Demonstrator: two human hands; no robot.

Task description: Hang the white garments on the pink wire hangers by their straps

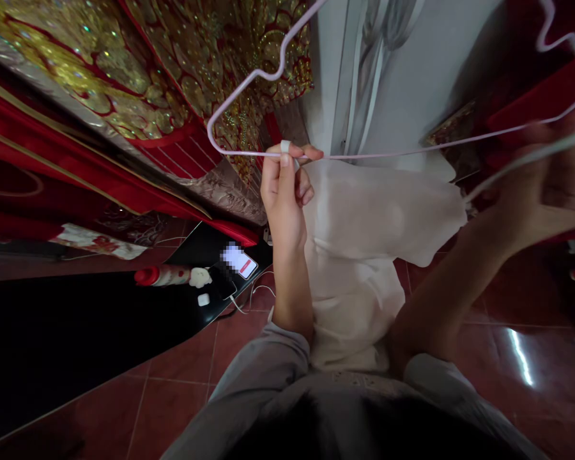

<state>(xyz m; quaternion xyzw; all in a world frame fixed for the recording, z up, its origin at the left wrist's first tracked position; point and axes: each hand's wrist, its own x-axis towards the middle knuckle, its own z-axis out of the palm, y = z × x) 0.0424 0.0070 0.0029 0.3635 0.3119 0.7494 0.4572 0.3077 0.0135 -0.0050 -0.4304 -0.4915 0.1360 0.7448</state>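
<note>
Closest to the camera is a blurry dark shape (311, 434) along the bottom edge, probably hair, and then the wearer's grey shirt (249, 377). Past that, the left hand (287, 188) has the bottom bar of a pale pink-lilac hanger (374, 156) pinched between thumb and fingers, near the corner. My guess is that gripping by the corner steadies the frame and leaves most of the bar free. There's a small white band (285, 146) at those fingers, but I can't tell if it's a bandage or a bit of ribbon.

The right hand (551, 185) is at the far end of the bar with a pale strap (522, 158) running across it. It's badly smeared, so no idea how tightly those fingers close, or on what. The off-white cloth (388, 204) is just below the bar, in front of the body, and the strap seems to come off its right edge.

On the black table (76, 332): a red-capped bottle (165, 275), a white case (204, 299), a dark phone (224, 282) with a cable (238, 306) in it (charging, I'd guess), and a lit phone (247, 267). Sparkly red-and-gold garments (124, 76) are up left.

Brands? None I can make out. The lit screen is part pixelated, with a red block too small to read, and the shirt's chest print (364, 382) is just smudge.
</note>
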